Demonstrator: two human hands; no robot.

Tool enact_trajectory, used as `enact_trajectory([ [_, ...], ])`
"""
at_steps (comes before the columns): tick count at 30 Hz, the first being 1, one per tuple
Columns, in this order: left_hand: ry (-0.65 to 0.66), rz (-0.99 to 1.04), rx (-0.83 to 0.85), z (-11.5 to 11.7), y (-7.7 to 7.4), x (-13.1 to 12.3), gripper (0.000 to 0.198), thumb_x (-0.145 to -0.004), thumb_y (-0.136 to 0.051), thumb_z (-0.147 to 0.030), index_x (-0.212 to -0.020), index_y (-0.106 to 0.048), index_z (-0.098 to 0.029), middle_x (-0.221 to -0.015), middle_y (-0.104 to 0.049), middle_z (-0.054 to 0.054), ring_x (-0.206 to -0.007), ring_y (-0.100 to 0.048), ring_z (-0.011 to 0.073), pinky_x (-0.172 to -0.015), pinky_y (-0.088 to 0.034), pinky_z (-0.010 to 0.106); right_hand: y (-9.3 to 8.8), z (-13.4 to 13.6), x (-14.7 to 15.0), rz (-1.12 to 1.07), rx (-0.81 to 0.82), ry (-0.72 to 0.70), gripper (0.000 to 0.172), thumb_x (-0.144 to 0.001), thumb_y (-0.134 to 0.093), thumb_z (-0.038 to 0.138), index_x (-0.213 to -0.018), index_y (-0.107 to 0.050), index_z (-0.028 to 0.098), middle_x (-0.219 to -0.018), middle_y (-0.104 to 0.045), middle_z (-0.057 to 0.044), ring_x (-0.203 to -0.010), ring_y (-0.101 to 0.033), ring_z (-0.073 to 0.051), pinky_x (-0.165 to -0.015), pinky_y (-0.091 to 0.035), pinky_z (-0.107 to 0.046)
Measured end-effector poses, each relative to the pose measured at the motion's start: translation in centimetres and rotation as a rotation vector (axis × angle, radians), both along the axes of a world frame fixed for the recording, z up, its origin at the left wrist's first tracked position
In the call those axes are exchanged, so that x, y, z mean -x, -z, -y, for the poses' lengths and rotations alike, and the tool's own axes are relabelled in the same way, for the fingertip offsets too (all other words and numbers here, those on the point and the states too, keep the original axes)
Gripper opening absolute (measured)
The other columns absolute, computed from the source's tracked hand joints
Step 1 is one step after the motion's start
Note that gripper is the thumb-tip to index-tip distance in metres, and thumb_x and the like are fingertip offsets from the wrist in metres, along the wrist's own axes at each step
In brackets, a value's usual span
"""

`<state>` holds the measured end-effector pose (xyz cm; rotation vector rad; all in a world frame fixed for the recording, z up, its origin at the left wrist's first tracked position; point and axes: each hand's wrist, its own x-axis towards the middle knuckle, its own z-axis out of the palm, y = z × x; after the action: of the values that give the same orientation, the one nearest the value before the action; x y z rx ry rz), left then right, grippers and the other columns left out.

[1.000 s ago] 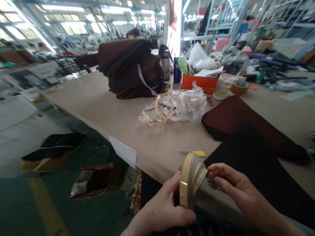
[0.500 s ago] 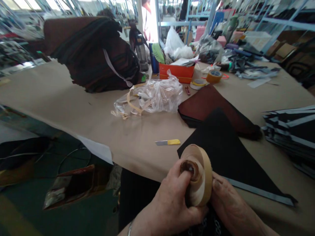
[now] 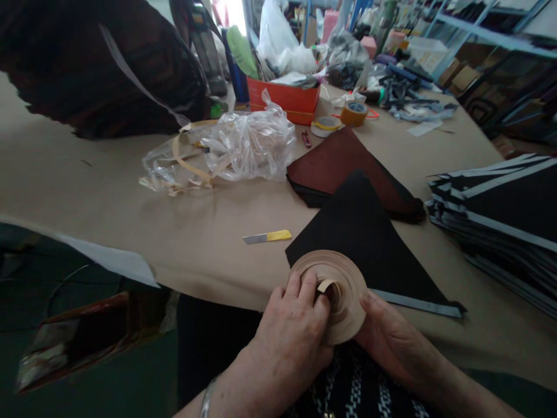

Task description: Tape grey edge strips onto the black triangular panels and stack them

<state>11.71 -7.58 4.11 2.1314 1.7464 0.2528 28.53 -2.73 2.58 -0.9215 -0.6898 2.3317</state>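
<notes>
A beige roll of tape (image 3: 348,278) is held between both hands at the table's near edge, its flat side facing me. My left hand (image 3: 296,319) lies across the left face of the roll, fingers at its core, where a short strip end stands up. Closed around the right rim is my right hand (image 3: 385,325); its fingertips behind the roll are hidden. Just beyond lies a black triangular fabric piece (image 3: 348,232) with a grey strip along its near edge. A knife with a yellow handle (image 3: 278,235) rests to the left of the fabric.
Dark red fabric pieces (image 3: 335,162) lie behind the black one. A clear plastic bag (image 3: 256,145), an orange box (image 3: 282,101) and tape rolls (image 3: 353,114) stand farther back. Stacked black pieces with grey strips (image 3: 500,215) are at right, a dark fabric pile (image 3: 108,75) at left.
The roll has turned from nearly edge-on to face me. My left hand's fingers now spread over its face. The view has shifted, so the table's things appear farther left and higher.
</notes>
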Motion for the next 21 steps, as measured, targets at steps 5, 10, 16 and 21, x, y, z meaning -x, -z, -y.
enact_trajectory([
  [5, 0.010, -0.010, 0.023, -0.3, 0.1, 0.3, 0.065, -0.062, -0.069, -0.030, -0.123, -0.048, -0.021, -0.145, -0.034, 0.017, -0.127, -0.037, 0.0394, -0.089, -0.046, 0.052, -0.8, -0.6, 0.0, 0.112, -0.025, -0.030, 0.045, -0.085, -0.063, 0.033, -0.128, -0.053, 0.024, -0.132, -0.056, -0.009, -0.121, -0.052, -0.024, -0.103, -0.040, -0.043],
  [10, 0.034, 0.004, 0.035, -0.4, 0.4, 0.8, 0.071, -0.061, -0.074, -0.037, -0.124, -0.047, -0.022, -0.147, -0.033, 0.018, -0.130, -0.034, 0.0401, -0.091, -0.045, 0.053, -0.5, -1.8, -3.4, 0.337, -0.057, -0.115, 0.070, -0.082, -0.065, 0.036, -0.143, -0.032, 0.026, -0.133, -0.054, -0.012, -0.114, -0.058, -0.025, -0.098, -0.045, -0.047],
  [16, 0.041, 0.014, 0.033, -0.7, 0.5, 0.9, 0.058, -0.064, -0.075, -0.032, -0.116, -0.052, -0.019, -0.149, -0.030, 0.018, -0.134, -0.028, 0.0403, -0.095, -0.043, 0.055, -0.4, -2.9, -6.5, 0.739, -0.744, -0.149, 0.049, -0.081, -0.065, 0.038, -0.127, -0.052, 0.029, -0.124, -0.057, -0.010, -0.106, -0.060, -0.026, -0.089, -0.051, -0.045],
  [21, 0.050, 0.063, 0.051, -1.0, 0.3, 0.7, 0.058, -0.062, -0.077, -0.027, -0.115, -0.054, -0.019, -0.148, -0.032, 0.017, -0.132, -0.029, 0.0424, -0.097, -0.041, 0.057, -1.2, -3.4, -4.1, 0.794, -1.414, -0.233, 0.033, -0.085, -0.056, 0.018, -0.116, -0.058, 0.029, -0.112, -0.059, -0.006, -0.103, -0.057, -0.021, -0.087, -0.050, -0.037],
])
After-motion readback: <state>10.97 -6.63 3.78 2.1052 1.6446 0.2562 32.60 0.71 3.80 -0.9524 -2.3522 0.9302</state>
